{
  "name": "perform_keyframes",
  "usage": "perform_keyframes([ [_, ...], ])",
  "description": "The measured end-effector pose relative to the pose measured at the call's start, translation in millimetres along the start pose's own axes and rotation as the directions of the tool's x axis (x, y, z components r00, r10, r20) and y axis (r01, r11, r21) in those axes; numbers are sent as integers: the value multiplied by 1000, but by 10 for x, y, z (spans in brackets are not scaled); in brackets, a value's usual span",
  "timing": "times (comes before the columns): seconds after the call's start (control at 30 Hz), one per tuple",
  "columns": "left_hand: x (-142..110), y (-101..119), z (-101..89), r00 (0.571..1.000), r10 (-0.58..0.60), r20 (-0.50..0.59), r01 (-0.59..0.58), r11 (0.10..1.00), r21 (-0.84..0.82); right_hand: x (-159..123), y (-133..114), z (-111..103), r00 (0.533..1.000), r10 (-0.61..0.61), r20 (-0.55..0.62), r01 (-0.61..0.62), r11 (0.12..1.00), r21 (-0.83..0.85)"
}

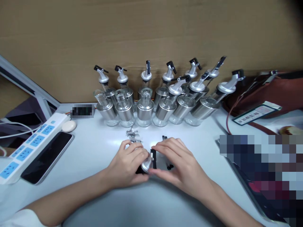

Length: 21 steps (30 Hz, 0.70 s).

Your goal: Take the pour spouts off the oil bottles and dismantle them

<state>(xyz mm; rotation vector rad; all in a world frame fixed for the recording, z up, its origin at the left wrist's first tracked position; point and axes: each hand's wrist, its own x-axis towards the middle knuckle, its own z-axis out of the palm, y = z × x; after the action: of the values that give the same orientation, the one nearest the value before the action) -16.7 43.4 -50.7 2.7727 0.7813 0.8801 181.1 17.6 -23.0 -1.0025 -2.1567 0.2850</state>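
Observation:
At the middle of the table, my left hand (129, 162) is closed around a silver pourer spout (147, 163) with a round base. My right hand (181, 165) pinches the black flip lever (154, 158) at the spout's end, thumb below and fingers above. Just beyond my left hand lie several small silver parts (133, 135), blurred. Several black levers (169, 162) rest on the table, partly behind my right hand. Glass bottles with steel bands stand in two rows further back; a front one (145, 110) has a bare neck, while a right one (205, 105) carries a spout.
On the left lie a power strip (26, 151), a dark phone (48, 157) and a round white object (69, 126). A cardboard wall (142, 31) rises behind the bottles. A brown bag (279, 91) with a tag sits at the right, above a partly blurred-out dark device (258, 198).

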Motion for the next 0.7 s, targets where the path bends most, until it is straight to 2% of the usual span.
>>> perform_keyframes([
  [0.17, 15, 1, -33, 997, 58, 60, -55, 998, -44, 5, 8, 3, 995, -73, 65, 85, 977, -195],
  [0.3, 27, -7, -35, 995, 85, 52, -80, 993, -90, 0, 22, 33, 990, -113, 89, 134, 948, -288],
  [0.7, -12, -62, -22, 988, 120, 98, -103, 981, -162, 7, -29, 72, 990, -100, 103, 125, 956, -267],
])
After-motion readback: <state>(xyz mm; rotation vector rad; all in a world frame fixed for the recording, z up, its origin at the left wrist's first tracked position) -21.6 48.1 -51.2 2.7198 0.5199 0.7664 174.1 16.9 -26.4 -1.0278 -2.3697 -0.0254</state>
